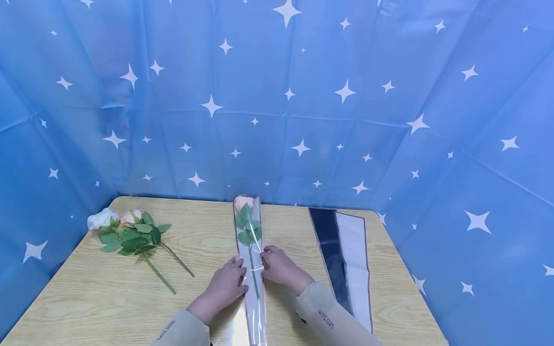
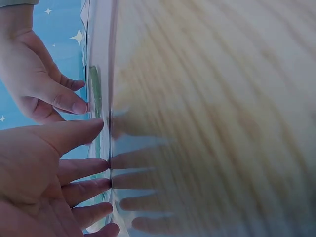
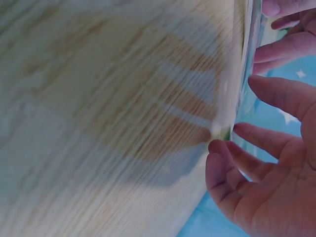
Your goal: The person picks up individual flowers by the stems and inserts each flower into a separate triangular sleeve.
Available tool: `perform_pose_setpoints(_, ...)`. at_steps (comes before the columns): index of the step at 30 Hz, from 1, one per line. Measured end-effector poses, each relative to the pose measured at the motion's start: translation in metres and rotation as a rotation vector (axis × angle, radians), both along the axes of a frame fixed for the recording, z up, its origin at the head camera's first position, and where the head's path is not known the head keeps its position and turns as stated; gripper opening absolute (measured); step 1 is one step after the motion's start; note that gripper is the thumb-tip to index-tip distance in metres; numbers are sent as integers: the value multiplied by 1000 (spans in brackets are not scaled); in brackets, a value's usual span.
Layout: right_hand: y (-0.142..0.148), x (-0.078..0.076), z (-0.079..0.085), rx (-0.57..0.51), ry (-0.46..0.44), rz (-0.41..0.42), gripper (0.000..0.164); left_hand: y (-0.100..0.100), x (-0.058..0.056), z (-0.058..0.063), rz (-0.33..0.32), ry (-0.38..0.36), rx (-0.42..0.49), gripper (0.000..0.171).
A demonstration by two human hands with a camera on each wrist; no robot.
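A pale pink artificial rose [image 1: 244, 203] with green leaves and a stem lies lengthwise inside a clear, dark-edged flower sleeve [image 1: 258, 315]. On its left edge rest the fingertips of my left hand [image 1: 225, 283], fingers spread and nearly straight, as the left wrist view shows. From the other side my right hand [image 1: 281, 266] touches the sleeve's right edge, its fingers loosely bent. A small yellowish bit shows by those fingers; its kind is unclear. Thin white lines cross the sleeve between the hands, string or glare, I cannot tell which.
To the left lie a white rose [image 1: 103, 219] and another pink rose [image 1: 131, 216], their leaves overlapping. More flat, dark-edged sleeves [image 1: 352, 254] lie right, partly under my right forearm. A blue star-printed curtain [image 1: 259, 96] surrounds the wooden table [image 1: 104, 307].
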State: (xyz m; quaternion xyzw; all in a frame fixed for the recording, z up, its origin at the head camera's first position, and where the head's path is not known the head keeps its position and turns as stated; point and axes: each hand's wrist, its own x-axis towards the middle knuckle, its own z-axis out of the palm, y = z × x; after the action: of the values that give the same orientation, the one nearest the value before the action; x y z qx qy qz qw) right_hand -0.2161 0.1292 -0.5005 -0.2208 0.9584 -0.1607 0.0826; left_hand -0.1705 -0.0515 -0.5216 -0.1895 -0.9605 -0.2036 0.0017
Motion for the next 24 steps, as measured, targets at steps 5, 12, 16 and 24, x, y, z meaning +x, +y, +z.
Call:
perform_pose_setpoints(5,5,0,-1,-14,-8,16,50,-2,0,-1,12,-16,42,41)
perform_pose_setpoints(12,31,1,6,-130,-65,-25,50,-16,-4,-3,76,65,156,30)
perform_pose_setpoints(16,57,3,10,-197,-56,-71,44,-35,-6,1,164,62,210,33)
perform_pose_setpoints(24,122,12,13,-259,-62,-323,42,-95,-10,17,349,7,230,36)
